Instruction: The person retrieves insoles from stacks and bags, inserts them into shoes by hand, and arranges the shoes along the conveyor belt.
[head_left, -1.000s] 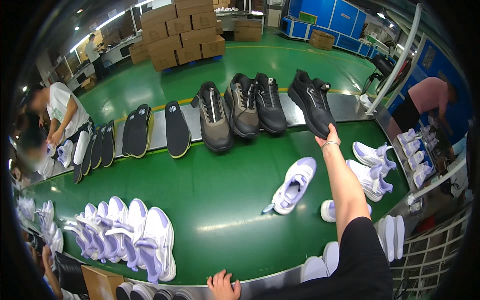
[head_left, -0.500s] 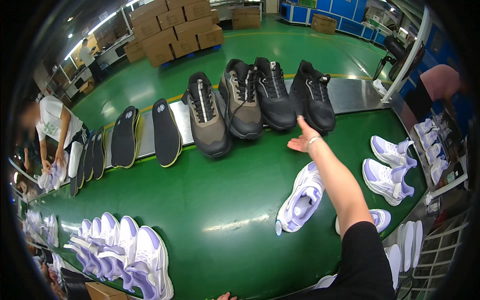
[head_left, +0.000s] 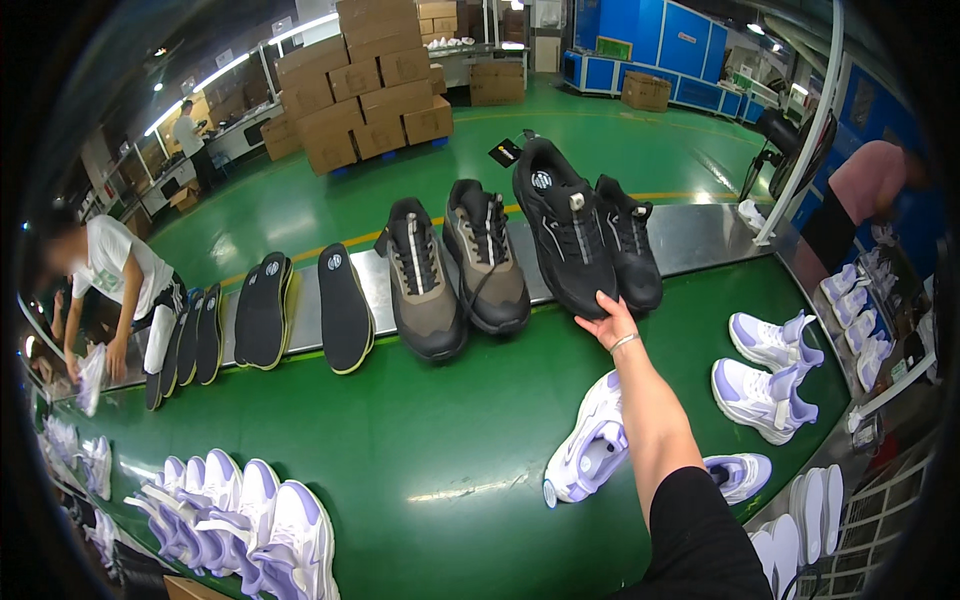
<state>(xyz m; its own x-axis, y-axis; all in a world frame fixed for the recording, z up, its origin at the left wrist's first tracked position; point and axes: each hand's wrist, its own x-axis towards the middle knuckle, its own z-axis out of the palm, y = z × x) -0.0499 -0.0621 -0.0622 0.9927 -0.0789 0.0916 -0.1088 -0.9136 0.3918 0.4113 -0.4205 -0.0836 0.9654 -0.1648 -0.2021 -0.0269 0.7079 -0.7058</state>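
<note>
Four dark shoes sit in a row along the far side of the green table (head_left: pixel 400 440), against the steel conveyor strip (head_left: pixel 700 235). Your right hand (head_left: pixel 607 322) reaches out to the third one, a black shoe (head_left: pixel 565 235), and grips it at the near end with the fingers curled under the sole edge; the shoe is tipped up, its far end raised above the neighbours. Another black shoe (head_left: pixel 632 250) lies just beside it on the right, touching or nearly so. To the left stand a grey-brown shoe (head_left: pixel 487 262) and a black-and-brown shoe (head_left: pixel 420 285), both flat, laces up.

Your left hand is out of view; you cannot tell how its fingers stand.

Further left on the strip: black insoles (head_left: pixel 345 310) with yellow edging, lying in a loose row, some overlapping. Near your forearm, a white-and-lilac sneaker (head_left: pixel 590 445) lies on the green surface, toe toward you. More of the same pale sneakers (head_left: pixel 765 375) sit at the right end of the table, and a packed cluster (head_left: pixel 240 515) at the lower left.

A person in a white shirt (head_left: pixel 110 275) bends over the left end of the line. Another person in pink (head_left: pixel 865 185) stands at the far right. Stacked cardboard boxes (head_left: pixel 365 85) sit on the green floor behind.
</note>
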